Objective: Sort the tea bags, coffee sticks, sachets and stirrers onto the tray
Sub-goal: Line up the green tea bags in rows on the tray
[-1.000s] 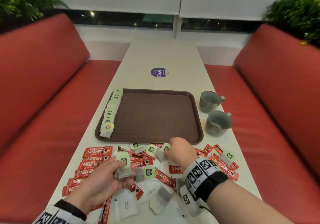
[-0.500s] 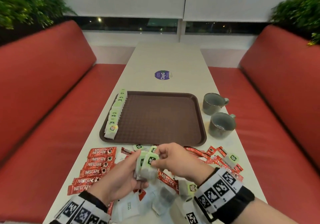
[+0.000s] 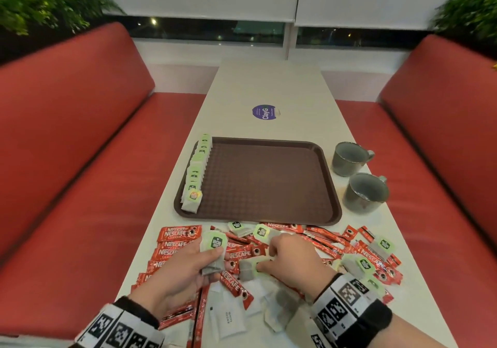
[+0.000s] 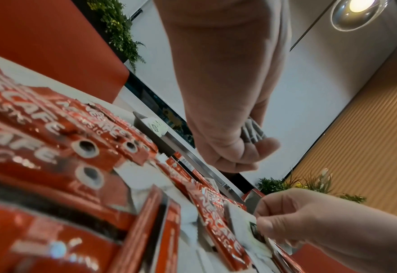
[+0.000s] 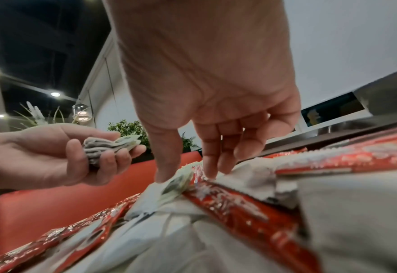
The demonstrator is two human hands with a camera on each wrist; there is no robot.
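Note:
My left hand (image 3: 207,265) holds a small stack of green-tagged tea bags (image 3: 216,245) just above the loose pile, also shown in the left wrist view (image 4: 254,132). Beside it, my right hand (image 3: 262,265) reaches down into the pile, and its thumb and forefinger pinch another tea bag (image 3: 246,269) by its tag (image 5: 176,184). The brown tray (image 3: 258,221) lies beyond the pile, with a row of tea bags (image 3: 197,170) along its left edge. Red coffee sticks (image 3: 178,233) and white sachets (image 3: 228,318) lie scattered on the table.
Two grey mugs (image 3: 348,158) (image 3: 365,193) stand right of the tray. A round purple sticker (image 3: 265,111) marks the table beyond it. Red bench seats (image 3: 80,159) flank the narrow table on both sides. More tea bags (image 3: 363,264) lie among sticks at the right.
My right hand left the stack in my left hand, dropped to the pile and took hold of another tea bag. The left hand keeps its stack, slightly lower and further left.

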